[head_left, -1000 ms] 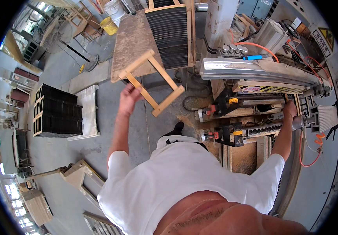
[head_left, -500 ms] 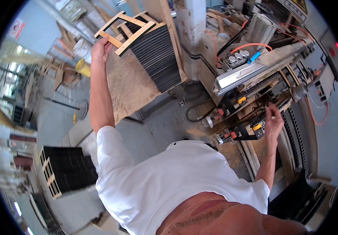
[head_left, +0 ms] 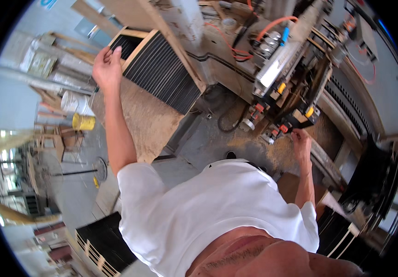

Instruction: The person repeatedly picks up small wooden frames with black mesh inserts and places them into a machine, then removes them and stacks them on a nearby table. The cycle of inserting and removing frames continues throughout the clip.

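Note:
My left hand (head_left: 108, 69) is at the near left corner of a tall stack of slatted wooden frames with dark edges (head_left: 160, 69). Its thumb and forefinger stand apart, and I see nothing between them. The top frame (head_left: 139, 46) lies on the stack, with pale wooden bars along its sides. My right hand (head_left: 302, 144) is at the front of a machine, its fingers bunched beside a black block (head_left: 302, 121) with a red knob (head_left: 284, 129) and a yellow part. What those fingertips press or hold is hidden.
The stack stands on a worn wooden board (head_left: 150, 111). Orange hoses (head_left: 275, 23) cross the machine, and sawdust (head_left: 273, 154) lies beneath it. A yellow bucket (head_left: 83, 122) stands left. More dark stacked frames (head_left: 109, 242) are at lower left, others at lower right.
The wooden frame my left hand held tilted over the stack now lies on it, and the fingers have parted. My right hand has drawn back from inside the machine to its front edge.

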Action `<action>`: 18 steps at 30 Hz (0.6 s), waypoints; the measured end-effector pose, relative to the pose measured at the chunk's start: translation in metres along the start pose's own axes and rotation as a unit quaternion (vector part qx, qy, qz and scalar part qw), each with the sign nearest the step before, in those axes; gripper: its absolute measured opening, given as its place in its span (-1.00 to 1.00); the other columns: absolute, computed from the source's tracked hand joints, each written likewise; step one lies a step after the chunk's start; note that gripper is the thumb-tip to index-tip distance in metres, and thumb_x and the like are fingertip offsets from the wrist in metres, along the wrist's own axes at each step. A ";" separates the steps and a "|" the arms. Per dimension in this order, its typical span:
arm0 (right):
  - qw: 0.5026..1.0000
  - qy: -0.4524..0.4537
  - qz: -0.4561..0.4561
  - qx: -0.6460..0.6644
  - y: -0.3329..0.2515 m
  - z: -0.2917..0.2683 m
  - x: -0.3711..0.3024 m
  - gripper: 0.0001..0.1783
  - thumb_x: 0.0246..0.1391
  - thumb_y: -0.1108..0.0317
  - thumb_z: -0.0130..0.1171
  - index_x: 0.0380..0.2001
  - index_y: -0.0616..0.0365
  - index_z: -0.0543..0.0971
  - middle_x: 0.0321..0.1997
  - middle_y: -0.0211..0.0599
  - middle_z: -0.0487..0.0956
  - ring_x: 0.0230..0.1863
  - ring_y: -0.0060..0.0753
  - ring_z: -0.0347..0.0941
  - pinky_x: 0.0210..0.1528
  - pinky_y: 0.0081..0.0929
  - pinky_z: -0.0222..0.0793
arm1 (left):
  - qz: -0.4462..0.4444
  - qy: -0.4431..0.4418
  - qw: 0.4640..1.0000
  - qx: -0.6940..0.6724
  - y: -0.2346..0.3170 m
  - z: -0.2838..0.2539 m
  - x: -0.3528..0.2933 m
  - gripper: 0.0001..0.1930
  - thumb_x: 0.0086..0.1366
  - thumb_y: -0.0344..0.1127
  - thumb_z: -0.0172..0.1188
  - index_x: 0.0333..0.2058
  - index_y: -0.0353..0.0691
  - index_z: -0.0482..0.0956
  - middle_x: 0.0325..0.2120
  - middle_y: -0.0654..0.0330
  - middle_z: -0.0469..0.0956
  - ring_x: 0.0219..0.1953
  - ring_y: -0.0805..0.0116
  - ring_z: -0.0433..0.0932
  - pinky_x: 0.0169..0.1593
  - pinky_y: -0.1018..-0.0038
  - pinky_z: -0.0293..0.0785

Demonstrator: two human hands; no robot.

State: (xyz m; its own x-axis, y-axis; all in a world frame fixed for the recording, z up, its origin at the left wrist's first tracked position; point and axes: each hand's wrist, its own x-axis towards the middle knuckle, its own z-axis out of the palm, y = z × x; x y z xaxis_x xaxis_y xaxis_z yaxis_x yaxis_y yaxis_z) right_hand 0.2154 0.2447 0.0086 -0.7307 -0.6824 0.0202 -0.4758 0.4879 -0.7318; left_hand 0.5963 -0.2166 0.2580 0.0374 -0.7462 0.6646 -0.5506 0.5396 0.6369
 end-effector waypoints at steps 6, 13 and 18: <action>0.999 0.001 0.034 0.010 0.004 -0.014 -0.025 -0.78 0.07 0.42 0.17 -0.20 0.24 0.60 -0.39 -0.13 0.63 -0.31 -0.32 0.58 -0.20 -0.42 0.45 | 0.109 -0.197 0.934 0.276 0.014 0.017 -0.019 -0.52 0.10 -0.10 0.34 -0.07 -0.28 0.59 -0.18 -0.10 0.61 -0.10 -0.04 0.58 0.01 0.21 0.45; 0.997 0.050 0.062 -0.016 0.070 -0.051 -0.080 -0.77 0.07 0.36 0.17 -0.18 0.14 0.61 -0.32 -0.12 0.64 -0.25 -0.20 0.59 -0.17 -0.36 0.46 | 0.086 -0.229 0.949 0.197 -0.004 0.031 -0.010 -0.49 0.13 -0.17 0.34 0.02 -0.29 0.53 -0.09 -0.07 0.59 0.01 0.11 0.56 0.10 0.33 0.40; 0.990 0.124 0.027 -0.052 0.085 -0.122 -0.121 -0.78 0.03 0.43 0.21 -0.21 0.17 0.59 -0.20 -0.12 0.62 -0.15 -0.06 0.56 -0.12 -0.34 0.47 | 0.288 -0.136 0.935 0.157 0.011 0.041 -0.041 -0.60 0.27 -0.20 0.16 -0.05 -0.40 0.48 -0.16 -0.03 0.58 -0.10 0.18 0.56 -0.02 0.35 0.47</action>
State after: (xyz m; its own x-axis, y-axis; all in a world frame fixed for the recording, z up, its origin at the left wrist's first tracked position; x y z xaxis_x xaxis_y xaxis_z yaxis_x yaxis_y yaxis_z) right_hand 0.2037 0.4350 0.0272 -0.8479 -0.5053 0.1603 -0.4721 0.5823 -0.6618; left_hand 0.5543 -0.1962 0.2214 -0.5305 -0.4627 0.7103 -0.6341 0.7727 0.0298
